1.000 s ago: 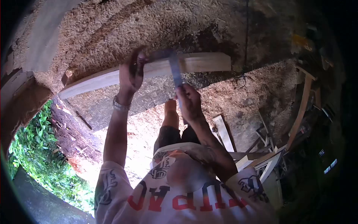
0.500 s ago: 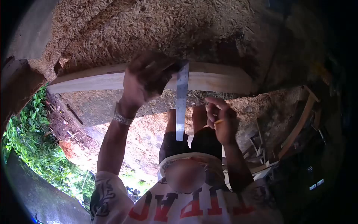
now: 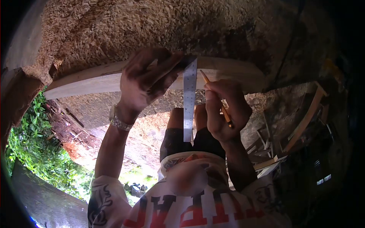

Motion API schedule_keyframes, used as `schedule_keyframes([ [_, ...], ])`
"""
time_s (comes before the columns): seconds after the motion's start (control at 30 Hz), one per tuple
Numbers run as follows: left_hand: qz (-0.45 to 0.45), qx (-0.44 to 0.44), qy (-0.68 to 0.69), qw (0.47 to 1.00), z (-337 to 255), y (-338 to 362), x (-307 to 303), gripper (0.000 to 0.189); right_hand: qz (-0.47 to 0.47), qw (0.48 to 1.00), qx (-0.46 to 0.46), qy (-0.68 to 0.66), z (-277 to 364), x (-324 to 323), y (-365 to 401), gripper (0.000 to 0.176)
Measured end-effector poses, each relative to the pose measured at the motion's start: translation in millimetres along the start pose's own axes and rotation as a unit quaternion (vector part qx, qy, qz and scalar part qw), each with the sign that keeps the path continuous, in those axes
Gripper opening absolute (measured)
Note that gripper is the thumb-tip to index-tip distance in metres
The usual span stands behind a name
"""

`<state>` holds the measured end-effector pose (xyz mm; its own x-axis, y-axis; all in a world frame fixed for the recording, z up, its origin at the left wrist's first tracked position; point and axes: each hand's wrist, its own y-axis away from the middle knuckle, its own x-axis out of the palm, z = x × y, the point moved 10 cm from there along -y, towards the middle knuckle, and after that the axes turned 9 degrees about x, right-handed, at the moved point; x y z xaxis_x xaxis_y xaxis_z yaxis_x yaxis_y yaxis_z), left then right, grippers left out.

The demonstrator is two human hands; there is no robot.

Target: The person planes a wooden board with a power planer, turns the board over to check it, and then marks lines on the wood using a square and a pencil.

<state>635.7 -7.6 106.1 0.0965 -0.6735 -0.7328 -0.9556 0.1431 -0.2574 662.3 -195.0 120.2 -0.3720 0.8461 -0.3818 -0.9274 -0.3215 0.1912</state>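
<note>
A pale wooden beam (image 3: 87, 81) runs across the view in front of me, its long face towards me. Across it lies a try square, whose marked metal blade (image 3: 189, 100) sticks out over the near edge towards my legs. My left hand (image 3: 138, 83), with a watch on the wrist, is closed at the square's dark stock, holding it against the beam; the fingers partly hide the stock. In my right hand (image 3: 230, 108) a yellow pencil (image 3: 205, 77) is pinched, its tip at the beam's face just right of the blade.
Wood shavings (image 3: 114, 30) cover the ground beyond the beam. To the right lie a curved strip of wood (image 3: 304, 121) and several offcuts. Green plants (image 3: 30, 133) grow at the left, near a dark timber (image 3: 23, 91).
My right hand has moved up and forward, bringing the pencil from beside the blade's lower part to the beam. The blade has shifted slightly right, and my left hand stays on the square.
</note>
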Motion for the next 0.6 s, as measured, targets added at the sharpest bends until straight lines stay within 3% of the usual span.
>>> schedule_keyframes([
  [0.6,-0.013,0.005,0.011,1.0,0,-2,-2,0.041,-0.027,0.995,-0.044,0.089,11,17,9,0.03],
])
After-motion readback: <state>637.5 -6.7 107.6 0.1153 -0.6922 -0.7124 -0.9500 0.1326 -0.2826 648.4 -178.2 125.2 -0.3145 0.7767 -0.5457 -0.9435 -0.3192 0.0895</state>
